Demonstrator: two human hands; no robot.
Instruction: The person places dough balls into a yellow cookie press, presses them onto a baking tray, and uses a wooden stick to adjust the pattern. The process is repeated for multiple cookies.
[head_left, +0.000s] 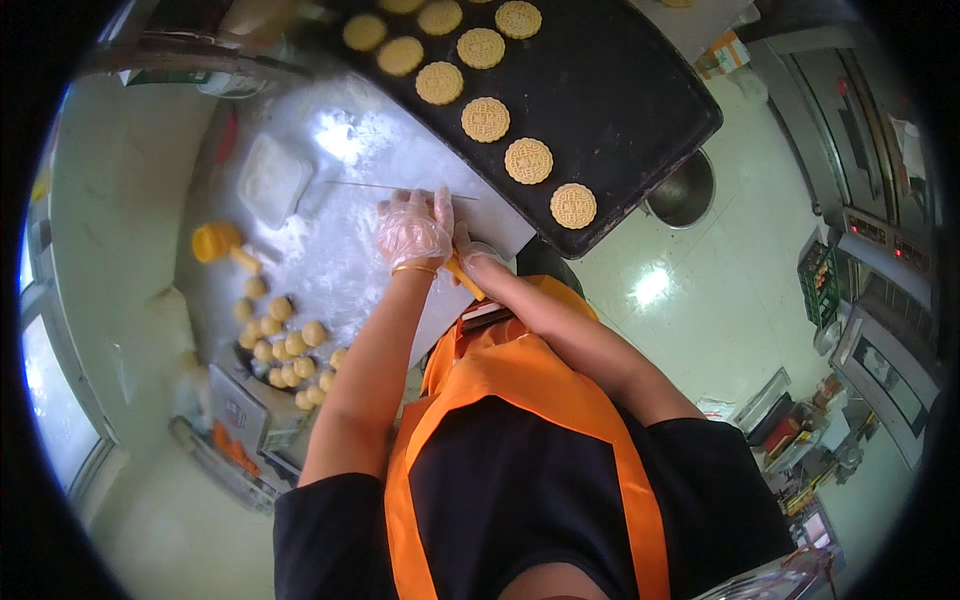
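Clear plastic gloves cover both of my hands. My left hand (415, 229) lies over the floured metal worktop (352, 247), palm down; what is under it is hidden. Beside it, my right hand (480, 259) is around a yellow mooncake mold (466, 279), whose handle points towards my orange apron. A thin rod (367, 184) lies on the worktop just beyond my fingers. Patterned mooncakes (574, 206) stand in rows on the black baking tray (637, 180) ahead and to the right. Several round dough balls (295, 344) are gathered at the left.
A white plastic container (274, 180) and a second yellow mold (217, 242) rest on the worktop's left part. A metal bowl (681, 191) is partly under the tray's right edge. An oven (847, 142) stands at the far right, with a green crate (817, 277) near it.
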